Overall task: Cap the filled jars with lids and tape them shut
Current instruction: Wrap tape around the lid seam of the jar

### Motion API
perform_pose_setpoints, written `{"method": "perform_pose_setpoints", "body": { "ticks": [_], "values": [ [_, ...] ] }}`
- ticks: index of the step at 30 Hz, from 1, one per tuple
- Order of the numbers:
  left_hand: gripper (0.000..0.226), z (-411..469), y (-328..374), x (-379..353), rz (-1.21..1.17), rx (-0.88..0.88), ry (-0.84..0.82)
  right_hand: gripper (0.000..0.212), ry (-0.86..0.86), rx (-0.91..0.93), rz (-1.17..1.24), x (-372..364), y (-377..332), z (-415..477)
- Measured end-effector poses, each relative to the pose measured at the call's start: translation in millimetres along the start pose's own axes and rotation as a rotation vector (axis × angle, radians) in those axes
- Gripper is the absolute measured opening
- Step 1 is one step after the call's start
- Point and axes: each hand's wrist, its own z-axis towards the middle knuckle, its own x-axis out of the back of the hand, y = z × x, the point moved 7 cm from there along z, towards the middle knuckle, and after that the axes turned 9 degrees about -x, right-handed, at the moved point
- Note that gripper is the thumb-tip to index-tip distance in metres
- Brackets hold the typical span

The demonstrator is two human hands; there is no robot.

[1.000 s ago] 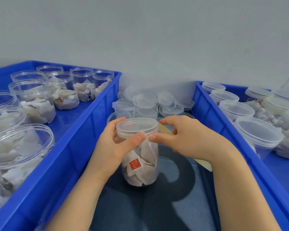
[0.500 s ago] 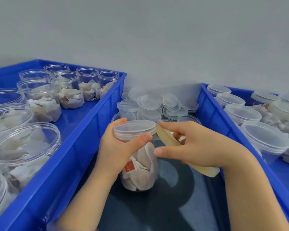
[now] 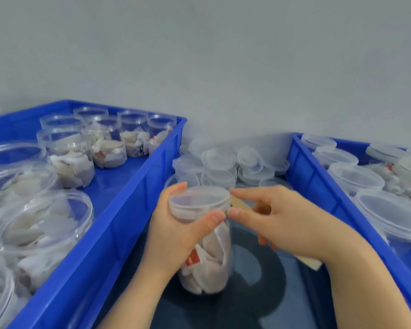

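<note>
Left grip: my left hand [image 3: 173, 236] is clasped round the upper part of the clear plastic jar [image 3: 207, 264], with the thumb across the front just under the cap and the fingers round the back.
Right grip: my right hand [image 3: 292, 222] has the beige strip of tape [image 3: 311, 263] held in it. Forefinger and thumb reach to the cap's right side, and the other fingers curl underneath.
Jar: upright on the dark counter [image 3: 259, 305], midway between its left and right edges, packed with white paper sachets [image 3: 214, 248].
Lid: the translucent round lid [image 3: 199, 200] sits on the jar's mouth.
Tape: one end shows between my forefinger and thumb just beside the lid's rim. The other end pokes out past my wrist. I cannot tell whether it touches the lid.
Left edge: the left blue plastic crate [image 3: 133, 193] holds open jars [image 3: 107, 148] of sachets.
Right edge: the right blue plastic crate [image 3: 318, 176] holds lidded jars [image 3: 356, 174].
Far edge: loose clear lids [image 3: 223, 160] are heaped against the grey wall [image 3: 223, 67].
</note>
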Motion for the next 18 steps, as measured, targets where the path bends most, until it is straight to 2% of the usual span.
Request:
{"method": "perform_pose_setpoints", "body": {
  "ticks": [10,18],
  "values": [
    [0.092,1.2,3.5,-1.9,-0.013,-0.029,-0.016,0.067,-0.030,-0.017,0.006,0.8,-1.7,-0.1],
    [0.099,0.8,3.3,-2.6,-0.004,-0.040,-0.014,0.060,-0.049,-0.030,-0.004,-1.1,0.7,1.9]
  ]
}}
